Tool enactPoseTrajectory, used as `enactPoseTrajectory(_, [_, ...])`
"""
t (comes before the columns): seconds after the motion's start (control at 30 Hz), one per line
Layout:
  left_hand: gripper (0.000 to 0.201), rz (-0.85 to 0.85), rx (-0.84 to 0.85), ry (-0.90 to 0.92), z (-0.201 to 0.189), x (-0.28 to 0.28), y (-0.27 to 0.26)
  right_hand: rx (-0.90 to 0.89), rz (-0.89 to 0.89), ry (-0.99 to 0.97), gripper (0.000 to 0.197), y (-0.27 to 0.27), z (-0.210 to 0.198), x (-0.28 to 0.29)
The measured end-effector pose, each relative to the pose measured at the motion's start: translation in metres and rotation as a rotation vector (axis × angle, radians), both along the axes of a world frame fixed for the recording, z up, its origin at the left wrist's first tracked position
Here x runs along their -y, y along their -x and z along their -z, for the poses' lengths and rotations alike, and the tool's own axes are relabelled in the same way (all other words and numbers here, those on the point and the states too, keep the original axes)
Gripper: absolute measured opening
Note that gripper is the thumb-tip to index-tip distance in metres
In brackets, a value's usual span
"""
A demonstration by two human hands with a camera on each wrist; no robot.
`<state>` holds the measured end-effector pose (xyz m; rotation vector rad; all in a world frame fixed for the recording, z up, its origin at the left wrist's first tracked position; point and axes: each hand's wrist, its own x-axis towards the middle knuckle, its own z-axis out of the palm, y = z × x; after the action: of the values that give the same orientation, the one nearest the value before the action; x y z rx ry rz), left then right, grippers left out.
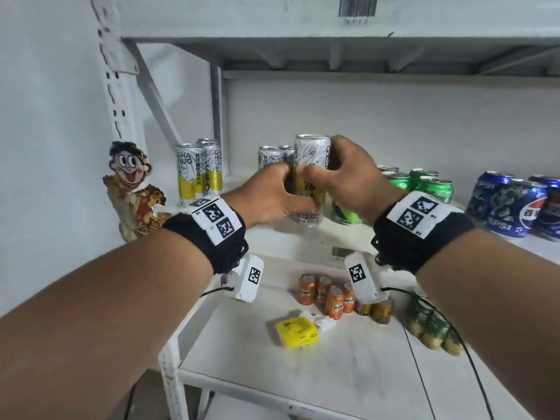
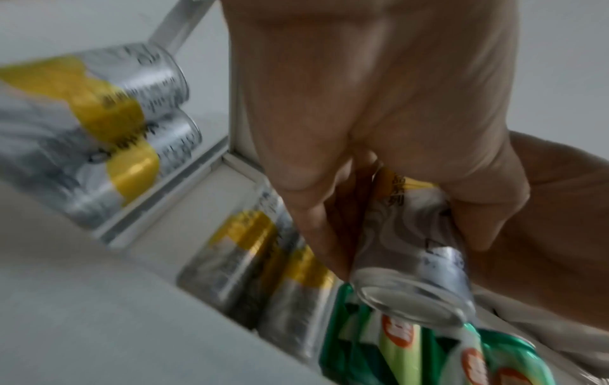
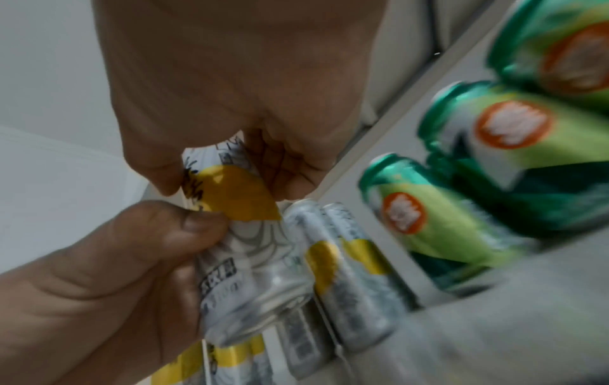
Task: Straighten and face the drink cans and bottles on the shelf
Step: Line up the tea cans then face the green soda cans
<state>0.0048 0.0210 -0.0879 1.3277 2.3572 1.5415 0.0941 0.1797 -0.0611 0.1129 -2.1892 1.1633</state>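
Both hands grip tall can, base lifted

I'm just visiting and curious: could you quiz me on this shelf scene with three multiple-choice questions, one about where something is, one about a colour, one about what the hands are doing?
1. Where do the blue cola cans stand?
A. far right of the shelf
B. far left of the shelf
C. on the lower shelf

2. What colour band marks the held can?
A. red
B. yellow
C. purple

3. How is that can held?
A. lying untouched on the shelf
B. by the right hand alone
C. by both hands

Answers:
1. A: they sit right of the green cans.
2. B: yellow shows between the fingers on its silver-white body.
3. C: the left hand and right hand both wrap round it.
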Motion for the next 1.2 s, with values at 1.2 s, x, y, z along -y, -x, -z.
enactPoseTrajectory(1.2, [0.032,-0.539,-0.245,0.257,-0.054,0.144,0.151,0.278,0.218,-0.676,0.046,0.171,-0.058,0.110])
